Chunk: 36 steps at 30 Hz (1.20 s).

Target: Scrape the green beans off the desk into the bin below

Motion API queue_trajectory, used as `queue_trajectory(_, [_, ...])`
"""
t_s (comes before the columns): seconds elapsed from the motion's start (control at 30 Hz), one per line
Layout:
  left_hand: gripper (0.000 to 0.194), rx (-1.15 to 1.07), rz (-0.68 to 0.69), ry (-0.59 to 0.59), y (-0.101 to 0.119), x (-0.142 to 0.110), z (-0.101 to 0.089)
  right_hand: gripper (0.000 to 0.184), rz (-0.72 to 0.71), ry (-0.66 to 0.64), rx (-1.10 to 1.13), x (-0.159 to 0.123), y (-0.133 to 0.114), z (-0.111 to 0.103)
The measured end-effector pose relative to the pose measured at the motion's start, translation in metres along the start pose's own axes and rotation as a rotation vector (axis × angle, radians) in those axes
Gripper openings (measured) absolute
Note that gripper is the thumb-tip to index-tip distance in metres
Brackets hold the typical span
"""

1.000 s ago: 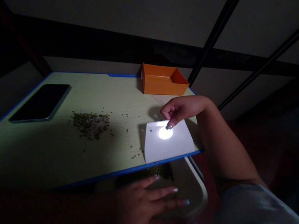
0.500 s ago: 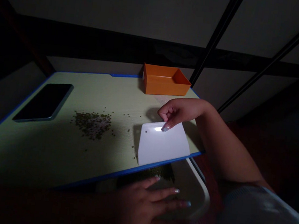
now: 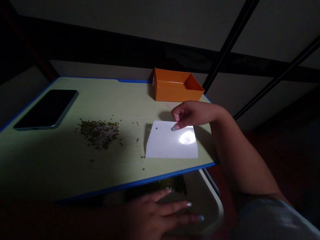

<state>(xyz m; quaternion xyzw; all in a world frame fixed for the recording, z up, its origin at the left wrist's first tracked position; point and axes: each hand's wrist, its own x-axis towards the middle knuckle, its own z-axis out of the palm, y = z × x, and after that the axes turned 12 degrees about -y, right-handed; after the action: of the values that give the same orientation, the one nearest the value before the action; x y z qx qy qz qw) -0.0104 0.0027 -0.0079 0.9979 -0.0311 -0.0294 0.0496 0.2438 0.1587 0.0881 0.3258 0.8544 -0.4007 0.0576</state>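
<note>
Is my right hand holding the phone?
No, the right hand pinches a white sheet, while the phone lies on the board.

The pale tabletop [image 3: 99, 95] has a blue edge. A dark-screened phone [image 3: 48, 109] lies near its left side, and an open orange box [image 3: 180, 96] sits at the far right. Between them and nearer lies a loose pile of small dark bits [image 3: 99, 133] and white grains [image 3: 105, 133], with strays scattered to its right.

From my remote seat, I see a pale greyish sleeve [image 3: 282, 238] at four o'clock, its ribbed edge [image 3: 257, 205] faintly bluish. Shiny pale nails show on the right hand [image 3: 190, 116] and, near six o'clock, the left hand [image 3: 157, 220]; shadow hides any left sleeve.
</note>
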Motion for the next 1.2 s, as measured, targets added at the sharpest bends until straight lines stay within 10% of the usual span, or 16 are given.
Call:
queue_trajectory(0.57, [0.048,0.040,0.006,-0.023,0.000,0.000,-0.006,0.029,0.022,0.286,0.046,-0.009,0.006,-0.009])
queue_trajectory(1.2, [0.047,0.026,0.005,0.016,0.000,0.000,-0.002,0.034,-0.062,0.070,0.062,-0.006,0.008,-0.007])
